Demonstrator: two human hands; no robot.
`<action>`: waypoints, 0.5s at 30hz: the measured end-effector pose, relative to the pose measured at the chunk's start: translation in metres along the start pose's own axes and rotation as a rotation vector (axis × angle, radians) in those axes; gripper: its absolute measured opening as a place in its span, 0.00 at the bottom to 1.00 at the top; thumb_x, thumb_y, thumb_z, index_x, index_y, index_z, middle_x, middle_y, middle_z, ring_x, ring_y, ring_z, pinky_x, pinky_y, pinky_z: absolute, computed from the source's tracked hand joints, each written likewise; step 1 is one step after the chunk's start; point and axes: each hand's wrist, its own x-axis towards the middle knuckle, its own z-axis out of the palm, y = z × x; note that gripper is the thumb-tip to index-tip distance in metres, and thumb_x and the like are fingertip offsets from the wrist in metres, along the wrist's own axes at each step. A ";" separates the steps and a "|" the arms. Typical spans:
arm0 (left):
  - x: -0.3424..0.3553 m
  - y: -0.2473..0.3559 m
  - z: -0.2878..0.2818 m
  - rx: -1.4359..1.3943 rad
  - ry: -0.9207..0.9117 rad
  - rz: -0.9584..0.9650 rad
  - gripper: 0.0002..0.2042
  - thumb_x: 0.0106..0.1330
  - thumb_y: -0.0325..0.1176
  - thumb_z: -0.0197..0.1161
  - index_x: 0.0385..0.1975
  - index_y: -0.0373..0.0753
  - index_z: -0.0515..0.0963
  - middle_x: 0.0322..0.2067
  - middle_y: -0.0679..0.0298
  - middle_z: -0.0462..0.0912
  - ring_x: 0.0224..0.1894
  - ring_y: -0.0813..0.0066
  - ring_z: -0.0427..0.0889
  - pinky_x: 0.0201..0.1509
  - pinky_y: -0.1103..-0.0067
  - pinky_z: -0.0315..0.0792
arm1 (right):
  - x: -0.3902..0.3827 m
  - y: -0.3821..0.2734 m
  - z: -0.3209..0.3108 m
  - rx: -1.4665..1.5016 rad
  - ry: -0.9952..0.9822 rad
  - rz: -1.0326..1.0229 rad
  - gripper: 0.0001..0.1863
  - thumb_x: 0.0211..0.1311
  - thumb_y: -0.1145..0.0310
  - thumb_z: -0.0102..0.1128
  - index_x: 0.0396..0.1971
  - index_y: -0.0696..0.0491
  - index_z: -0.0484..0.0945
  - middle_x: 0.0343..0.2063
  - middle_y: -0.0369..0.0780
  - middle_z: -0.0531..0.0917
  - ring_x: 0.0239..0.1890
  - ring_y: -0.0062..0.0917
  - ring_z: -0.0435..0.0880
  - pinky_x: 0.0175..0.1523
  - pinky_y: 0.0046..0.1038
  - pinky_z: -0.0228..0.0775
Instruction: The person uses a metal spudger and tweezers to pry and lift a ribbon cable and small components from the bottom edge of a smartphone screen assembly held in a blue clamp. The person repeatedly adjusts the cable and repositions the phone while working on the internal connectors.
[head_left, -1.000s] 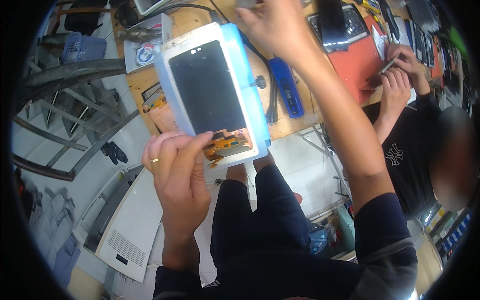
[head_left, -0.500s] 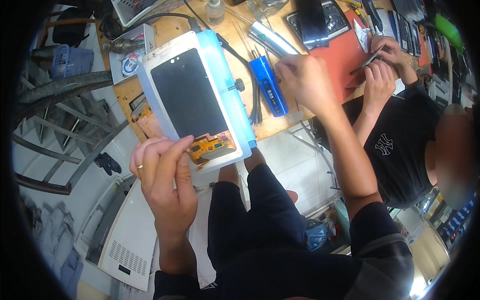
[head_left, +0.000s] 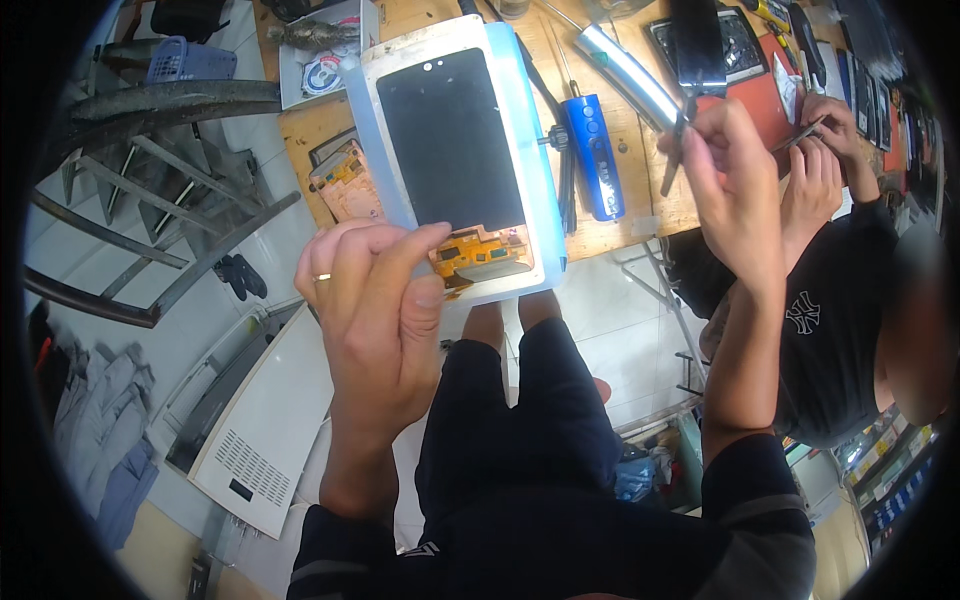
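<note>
While the left hand (head_left: 375,310) rests its index fingertip on the lower end of a black screen panel (head_left: 452,140), its thumb hangs near the lower left corner; whether the two pinch anything, I cannot tell. At right of centre, the right hand (head_left: 738,190) has a narrow grip, thumb and fingers closed on a slim dark tool (head_left: 677,155) whose end points down.

That tool is the change: half a second ago the right hand was low over the bench by the silver tube (head_left: 630,75), with no tool plainly visible in it; now it is farther right, away from the tube. The left has stayed at the panel, so the work now appears to have one hand on the piece and the other equipped.

The panel sits upper centre in a white frame (head_left: 440,40) on a light-blue holder (head_left: 533,160), its orange flex circuit (head_left: 485,255) bared at the lower end. Just right of the holder, a blue handheld device (head_left: 596,160) lies on the wooden bench (head_left: 640,160); left of it is a copper-coloured part (head_left: 345,185). At upper right, a co-worker's hands (head_left: 815,185) hold a thin piece.
</note>
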 end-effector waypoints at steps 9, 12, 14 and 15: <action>-0.002 0.004 0.004 0.007 0.027 0.004 0.08 0.71 0.30 0.70 0.46 0.39 0.87 0.43 0.61 0.82 0.57 0.56 0.79 0.72 0.58 0.59 | 0.001 -0.024 -0.007 0.073 -0.247 -0.015 0.04 0.78 0.76 0.65 0.45 0.60 0.79 0.30 0.38 0.81 0.33 0.18 0.79 0.40 0.23 0.73; -0.002 0.004 0.005 -0.012 0.041 -0.006 0.08 0.71 0.30 0.70 0.46 0.39 0.87 0.43 0.60 0.82 0.56 0.56 0.80 0.72 0.57 0.60 | 0.005 -0.005 -0.009 -0.046 -0.187 0.037 0.05 0.76 0.78 0.66 0.46 0.60 0.80 0.31 0.41 0.83 0.33 0.24 0.83 0.41 0.29 0.76; -0.001 0.003 0.006 -0.013 0.046 -0.003 0.07 0.71 0.30 0.69 0.46 0.39 0.87 0.43 0.60 0.81 0.56 0.55 0.80 0.72 0.58 0.60 | 0.002 0.012 -0.008 -0.146 -0.087 0.021 0.07 0.74 0.79 0.66 0.47 0.60 0.80 0.31 0.43 0.85 0.33 0.29 0.86 0.42 0.32 0.79; -0.001 0.003 0.007 -0.010 0.047 -0.003 0.07 0.72 0.30 0.69 0.46 0.39 0.87 0.43 0.60 0.81 0.56 0.55 0.80 0.72 0.58 0.61 | -0.003 0.020 -0.006 -0.166 -0.092 0.074 0.09 0.71 0.79 0.67 0.48 0.60 0.81 0.34 0.47 0.87 0.35 0.35 0.89 0.43 0.35 0.81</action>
